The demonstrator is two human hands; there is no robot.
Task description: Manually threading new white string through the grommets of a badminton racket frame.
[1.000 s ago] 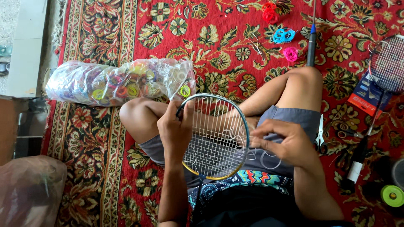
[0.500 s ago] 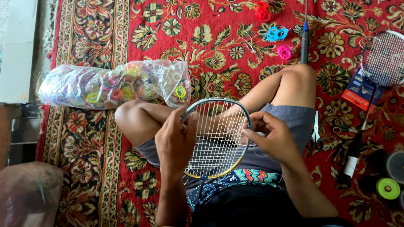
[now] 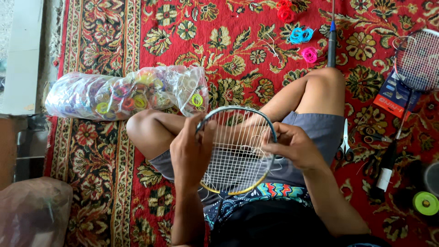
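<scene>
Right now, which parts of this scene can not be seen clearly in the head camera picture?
- Racket head: its handle is hidden under the person's body.
- Right hand: fingertips curl behind the frame; any string held is too thin to tell.
- Left hand: the palm side is hidden.
- Second racket: cut off by the right edge.
- Clear bag: contents blurred by plastic.

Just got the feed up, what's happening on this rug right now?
A person sits cross-legged on a red patterned rug with a badminton racket head on their lap. The left hand grips the frame's left side while the right hand works at the strings by the right rim. A clear bag of string coils lies beyond the knee; scissors and a second racket lie to the right.
</scene>
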